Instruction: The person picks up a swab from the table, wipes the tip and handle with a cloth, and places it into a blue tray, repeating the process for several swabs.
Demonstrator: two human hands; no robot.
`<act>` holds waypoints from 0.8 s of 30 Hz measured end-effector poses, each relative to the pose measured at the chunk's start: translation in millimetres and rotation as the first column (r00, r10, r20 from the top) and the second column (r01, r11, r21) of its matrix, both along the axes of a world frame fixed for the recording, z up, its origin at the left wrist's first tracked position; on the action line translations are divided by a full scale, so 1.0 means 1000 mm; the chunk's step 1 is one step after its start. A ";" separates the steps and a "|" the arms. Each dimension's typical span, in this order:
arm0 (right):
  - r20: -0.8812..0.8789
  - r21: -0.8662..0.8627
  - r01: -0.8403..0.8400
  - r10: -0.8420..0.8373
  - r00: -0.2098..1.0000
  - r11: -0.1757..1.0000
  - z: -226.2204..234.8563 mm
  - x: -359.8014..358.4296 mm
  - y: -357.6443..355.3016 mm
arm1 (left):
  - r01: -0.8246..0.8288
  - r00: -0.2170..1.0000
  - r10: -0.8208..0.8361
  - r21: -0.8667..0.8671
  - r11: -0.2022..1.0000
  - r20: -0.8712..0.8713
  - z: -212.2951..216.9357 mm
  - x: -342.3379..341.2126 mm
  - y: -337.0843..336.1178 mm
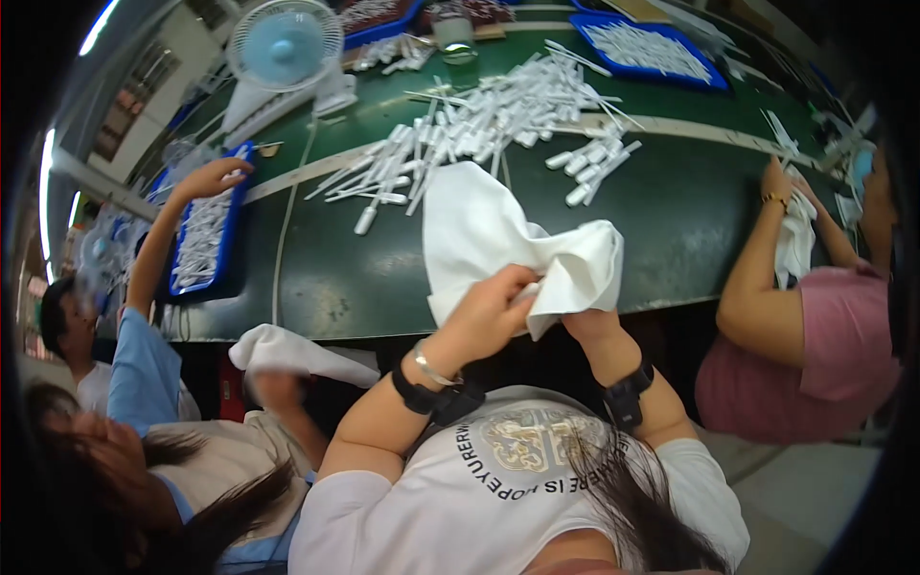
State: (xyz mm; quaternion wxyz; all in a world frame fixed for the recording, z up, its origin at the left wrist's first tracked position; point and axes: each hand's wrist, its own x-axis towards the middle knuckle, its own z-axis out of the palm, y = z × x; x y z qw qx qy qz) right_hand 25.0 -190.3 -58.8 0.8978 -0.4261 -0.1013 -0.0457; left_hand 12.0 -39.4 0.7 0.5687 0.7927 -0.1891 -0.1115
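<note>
A white cloth (479, 225) is bunched up in front of me at the near edge of the green table. My left hand (494, 311) is closed on its folds, thumb and fingers pinched together. Under the cloth's right side is my right hand (594, 328), with its fingers covered by the fabric, so their grip is hidden. Just beyond the cloth lies a big loose pile of white stick-like plastic pieces (498, 110), each with a thin stem and a thicker end. A smaller group of the same pieces (592, 165) lies to its right.
A co-worker's arm (144, 244) reaches over a blue tray (230, 225) of white pieces at left; a white cloth (297, 355) is near that person. At right a co-worker (805, 335) handles another cloth. Farther back are a fan (285, 46), a glass (457, 48) and a blue tray (714, 81).
</note>
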 end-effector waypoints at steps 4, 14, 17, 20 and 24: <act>-0.033 0.046 -0.176 0.177 0.984 0.983 0.016 -0.002 -0.004 | 0.013 0.968 -0.019 -0.024 1.000 -0.250 -0.004 0.000 0.011; -0.039 0.061 -0.182 0.184 0.982 0.981 0.027 -0.008 -0.003 | -0.087 0.893 -0.122 -0.430 0.898 -0.434 -0.005 -0.008 0.020; -0.063 0.168 -0.220 0.233 0.970 0.961 0.027 -0.011 -0.002 | -0.200 0.831 -0.099 -0.459 0.866 -0.548 -0.008 -0.007 0.020; -0.044 0.190 -0.248 0.260 0.965 0.950 0.026 -0.011 0.000 | -0.186 0.843 -0.082 -0.430 0.884 -0.532 -0.005 -0.005 0.020; -0.053 0.175 -0.277 0.290 0.955 0.945 0.028 -0.009 -0.001 | -0.174 0.857 -0.082 -0.437 0.883 -0.508 -0.008 -0.003 0.022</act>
